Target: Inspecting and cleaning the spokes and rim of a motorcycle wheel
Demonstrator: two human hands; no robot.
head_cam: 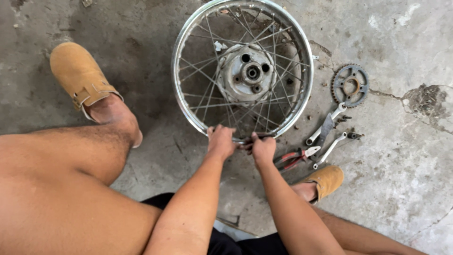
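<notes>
Spoked wheel rim (188, 101) flat on concrete floor (406, 179), hub (246, 73) up. Left hand (221, 141) curled over near edge of rim, gripping it. Right hand (263, 148) closed just beside, at same edge — what it holds, cannot tell. Sprocket (350, 85) right of rim; wrenches (325, 130) and red-handled pliers (296, 157) near right hand. Tan clogs (78, 75) on feet either side.

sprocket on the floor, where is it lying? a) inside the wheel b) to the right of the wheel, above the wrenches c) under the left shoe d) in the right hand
b: the sprocket lies on the concrete right of the wheel, above the wrenches.
</notes>
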